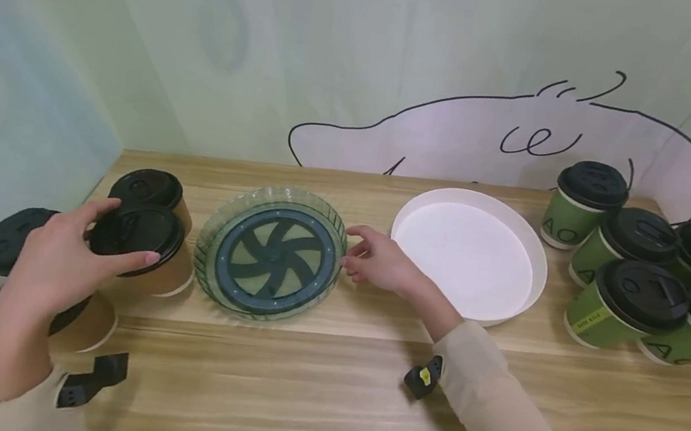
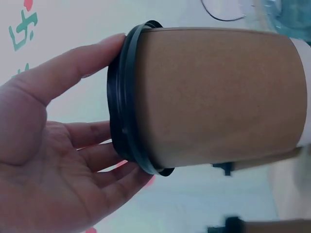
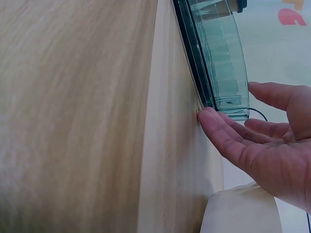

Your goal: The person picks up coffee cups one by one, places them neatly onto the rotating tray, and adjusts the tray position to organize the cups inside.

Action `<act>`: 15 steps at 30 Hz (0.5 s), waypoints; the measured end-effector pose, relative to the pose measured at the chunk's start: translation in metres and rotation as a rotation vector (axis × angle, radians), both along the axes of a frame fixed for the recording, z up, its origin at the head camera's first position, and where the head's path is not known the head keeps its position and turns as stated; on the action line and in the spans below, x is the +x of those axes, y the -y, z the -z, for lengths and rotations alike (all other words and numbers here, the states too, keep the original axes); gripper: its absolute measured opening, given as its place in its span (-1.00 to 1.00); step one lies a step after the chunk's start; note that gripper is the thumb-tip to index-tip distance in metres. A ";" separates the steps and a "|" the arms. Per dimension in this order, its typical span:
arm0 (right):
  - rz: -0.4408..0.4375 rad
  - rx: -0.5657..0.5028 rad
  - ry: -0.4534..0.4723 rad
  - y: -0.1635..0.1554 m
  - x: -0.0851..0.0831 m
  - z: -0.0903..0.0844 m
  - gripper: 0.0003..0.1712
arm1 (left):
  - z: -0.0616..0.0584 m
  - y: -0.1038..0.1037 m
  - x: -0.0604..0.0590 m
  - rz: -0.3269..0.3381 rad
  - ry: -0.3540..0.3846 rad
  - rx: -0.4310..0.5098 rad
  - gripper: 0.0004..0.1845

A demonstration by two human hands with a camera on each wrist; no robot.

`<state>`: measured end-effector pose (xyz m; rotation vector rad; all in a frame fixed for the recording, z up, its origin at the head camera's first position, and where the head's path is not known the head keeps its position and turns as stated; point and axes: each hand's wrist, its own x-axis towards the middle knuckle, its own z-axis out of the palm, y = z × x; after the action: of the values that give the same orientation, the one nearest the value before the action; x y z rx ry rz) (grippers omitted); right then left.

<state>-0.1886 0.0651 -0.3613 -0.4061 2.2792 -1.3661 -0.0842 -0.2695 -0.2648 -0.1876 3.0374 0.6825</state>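
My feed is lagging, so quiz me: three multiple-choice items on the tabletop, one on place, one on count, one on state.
1. Where is the green glass plate?
A. Between the brown cups and the white tray
B. On the white tray
C. Right of the green cups

2. How many green cups show?
A. Three
B. Five
C. Seven

3. What is the left hand doing?
A. Lying flat on the table
B. Holding a brown cup by its black lid
C. Holding the plate

Answers: 1 A, it sits between them on the table. 2 B, five black-lidded cups cluster at the right. 3 B, fingers wrap the lid rim.
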 end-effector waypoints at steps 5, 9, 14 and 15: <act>-0.001 -0.008 0.008 -0.001 0.003 -0.005 -0.38 | -0.019 -0.012 -0.010 0.036 -0.031 -0.004 0.00; 0.002 -0.005 0.008 0.000 0.002 -0.004 -0.38 | -0.029 -0.022 -0.018 0.048 -0.040 0.017 -0.01; 0.007 -0.003 0.006 0.000 -0.001 0.001 -0.37 | -0.028 -0.033 -0.029 0.072 -0.056 0.055 -0.02; 0.009 -0.003 0.008 0.000 0.000 0.001 -0.37 | -0.026 -0.035 -0.031 0.073 -0.056 0.059 -0.02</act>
<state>-0.1889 0.0654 -0.3624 -0.3916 2.2751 -1.3732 -0.1155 -0.2345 -0.2388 -0.0562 3.0547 0.7832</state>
